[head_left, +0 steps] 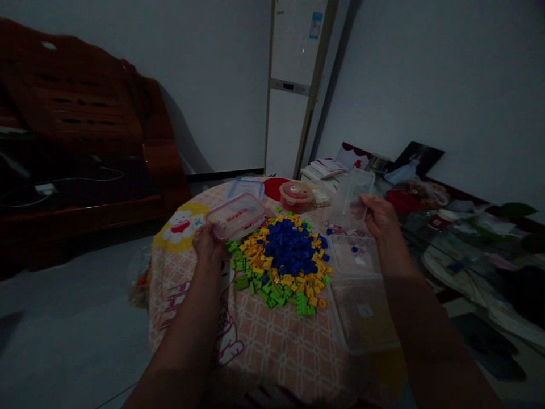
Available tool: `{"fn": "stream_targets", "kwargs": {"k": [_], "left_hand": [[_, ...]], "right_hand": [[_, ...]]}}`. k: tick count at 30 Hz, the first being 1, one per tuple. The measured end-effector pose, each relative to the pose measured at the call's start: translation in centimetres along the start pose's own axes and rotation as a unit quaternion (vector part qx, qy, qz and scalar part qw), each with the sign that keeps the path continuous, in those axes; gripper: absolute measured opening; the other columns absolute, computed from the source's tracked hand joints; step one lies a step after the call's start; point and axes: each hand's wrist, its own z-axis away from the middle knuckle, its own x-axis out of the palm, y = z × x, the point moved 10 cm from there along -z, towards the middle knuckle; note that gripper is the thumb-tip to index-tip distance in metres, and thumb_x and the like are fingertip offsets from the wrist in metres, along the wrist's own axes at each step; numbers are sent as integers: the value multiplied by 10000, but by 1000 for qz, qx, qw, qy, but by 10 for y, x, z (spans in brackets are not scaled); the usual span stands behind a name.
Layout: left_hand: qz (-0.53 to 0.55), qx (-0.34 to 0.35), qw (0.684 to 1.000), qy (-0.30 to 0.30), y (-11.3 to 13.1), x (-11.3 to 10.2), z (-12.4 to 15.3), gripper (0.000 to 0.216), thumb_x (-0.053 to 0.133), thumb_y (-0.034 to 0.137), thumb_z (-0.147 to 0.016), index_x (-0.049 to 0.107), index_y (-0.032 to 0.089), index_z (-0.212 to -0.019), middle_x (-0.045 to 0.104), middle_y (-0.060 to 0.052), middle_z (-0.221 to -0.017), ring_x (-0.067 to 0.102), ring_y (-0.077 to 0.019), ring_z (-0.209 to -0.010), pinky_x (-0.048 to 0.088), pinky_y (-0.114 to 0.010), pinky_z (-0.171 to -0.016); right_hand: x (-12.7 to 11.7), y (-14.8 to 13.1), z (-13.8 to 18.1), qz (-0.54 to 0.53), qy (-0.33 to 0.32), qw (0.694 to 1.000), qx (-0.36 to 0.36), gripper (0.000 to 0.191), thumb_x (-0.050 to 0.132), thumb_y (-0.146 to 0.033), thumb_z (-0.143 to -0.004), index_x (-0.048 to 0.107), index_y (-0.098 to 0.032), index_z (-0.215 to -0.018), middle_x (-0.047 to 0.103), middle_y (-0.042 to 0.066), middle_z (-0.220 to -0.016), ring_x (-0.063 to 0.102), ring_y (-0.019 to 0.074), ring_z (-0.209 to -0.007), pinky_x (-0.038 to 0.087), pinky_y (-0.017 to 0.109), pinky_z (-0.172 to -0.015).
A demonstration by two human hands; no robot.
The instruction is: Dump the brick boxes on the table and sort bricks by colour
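Between my hands a heap of toy building blocks (293, 247) lies on the cloth-covered table, blue on top, with yellow and green around. At the heap's left, my left hand (207, 241) is closed on the near left corner of a clear plastic lid with a pink rim (236, 216), held tilted. On the other side my right hand (377, 213) grips a clear plastic container (351, 199), raised above the table's right part. Below it sit a clear box (355, 255) with a small blue piece inside and a larger clear box (366, 315).
Behind the heap stand a round pink-lidded bowl (296, 193) and a blue-rimmed container (244, 190). A cluttered glass side table (426, 238) is at the right. A wooden bench (85, 136) stands at left, a tall white cabinet-like unit (287, 125) at the back.
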Motion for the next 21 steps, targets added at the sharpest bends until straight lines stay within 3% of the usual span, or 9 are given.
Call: {"fn": "stream_targets", "kwargs": {"k": [2, 4, 6, 9, 10, 12, 14, 21], "left_hand": [[16, -14, 1000, 15, -3, -3, 1, 250, 763, 150, -653, 536, 204, -742, 610, 34, -673, 597, -126, -611, 583, -263, -607], [20, -12, 1000, 20, -3, -3, 2, 245, 759, 138, -656, 542, 202, -751, 604, 43, -670, 586, -117, -607, 572, -249, -604], [13, -10, 1000, 16, -3, -3, 2, 248, 759, 145, -664, 533, 198, -751, 593, 53, -665, 573, -105, -598, 558, -239, -616], [4, -11, 1000, 7, -3, -1, 1, 255, 756, 158, -658, 518, 194, -743, 592, 53, -669, 571, -106, -600, 551, -250, -642], [4, -12, 1000, 6, -3, -2, 0, 256, 754, 157, -652, 516, 193, -740, 593, 52, -672, 574, -108, -605, 551, -254, -650], [5, -14, 1000, 3, -4, -1, -1, 256, 749, 146, -640, 515, 191, -734, 591, 50, -673, 578, -108, -612, 551, -252, -659], [4, -19, 1000, 1, -5, -1, -1, 248, 744, 133, -634, 522, 187, -732, 592, 47, -673, 579, -105, -611, 549, -244, -652], [18, -20, 1000, 11, -4, -1, 2, 201, 733, 137, -663, 554, 182, -742, 616, 36, -674, 593, -113, -611, 562, -241, -612]], "right_hand": [[-12, -7, -11, 99, -4, 995, -35, 284, 832, -375, -705, 688, -182, -856, 753, 23, -721, 666, 146, -524, 523, 232, -485], [-21, -4, -17, 256, -2, 965, -56, 236, 773, -361, -749, 726, -176, -888, 766, 43, -751, 702, 182, -604, 576, 291, -589], [-22, 6, -17, 448, -12, 891, -70, 165, 707, -291, -806, 769, -173, -903, 799, 96, -861, 755, 248, -786, 607, 370, -758], [-22, 35, -10, 665, -46, 743, -56, 229, 620, -170, -867, 825, -178, -969, 810, 170, -1072, 751, 326, -1042, 570, 421, -926], [-23, 45, -7, 702, -58, 708, -47, 273, 594, -147, -883, 834, -187, -1008, 807, 173, -1105, 745, 327, -1076, 561, 413, -938], [-26, 60, -4, 738, -78, 669, -36, 339, 566, -111, -890, 839, -210, -1066, 810, 158, -1117, 746, 306, -1088, 555, 383, -936], [-27, 69, -5, 742, -99, 662, -39, 377, 571, -70, -854, 842, -215, -1072, 816, 148, -1106, 749, 286, -1079, 549, 360, -941], [-17, 92, -11, 670, -210, 711, -41, 333, 546, -27, -747, 840, -166, -819, 836, 126, -950, 772, 248, -954, 556, 301, -894]]}}
